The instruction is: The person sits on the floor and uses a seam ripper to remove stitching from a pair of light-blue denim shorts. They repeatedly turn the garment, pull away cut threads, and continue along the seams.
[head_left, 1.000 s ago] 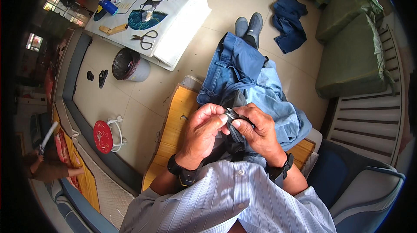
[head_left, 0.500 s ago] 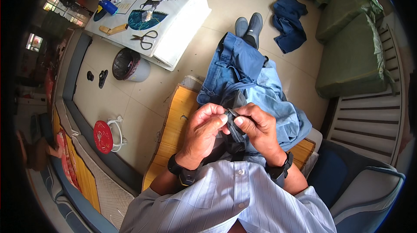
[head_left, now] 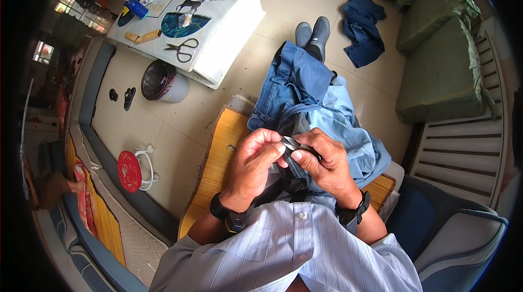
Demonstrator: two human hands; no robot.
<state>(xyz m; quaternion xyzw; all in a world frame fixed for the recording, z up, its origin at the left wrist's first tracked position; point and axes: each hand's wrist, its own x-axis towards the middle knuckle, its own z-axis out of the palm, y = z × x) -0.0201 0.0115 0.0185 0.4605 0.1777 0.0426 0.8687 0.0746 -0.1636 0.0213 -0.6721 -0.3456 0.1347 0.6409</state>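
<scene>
Seated, with blue denim jeans [head_left: 310, 101] spread over the lap and running out toward the shoes [head_left: 312, 33], so the cloth lies flat and close under the eyes. Both hands brought together over the middle of the garment: left hand [head_left: 256, 164] curled, fingertips pinching a dark fold of the fabric, right hand [head_left: 324, 164] closed on the same fold from the other side, thumb pressed on top. Between the fingertips a small grey bit, too small to tell what. Held tight and raised a little off the lap, seemingly to keep that one spot taut for fine work. Scissors [head_left: 182, 49] left well apart on the white board [head_left: 229, 19] on the floor, beside a dark bucket [head_left: 163, 80]. Another blue garment [head_left: 364, 28] dropped near the green sofa [head_left: 441, 68].
</scene>
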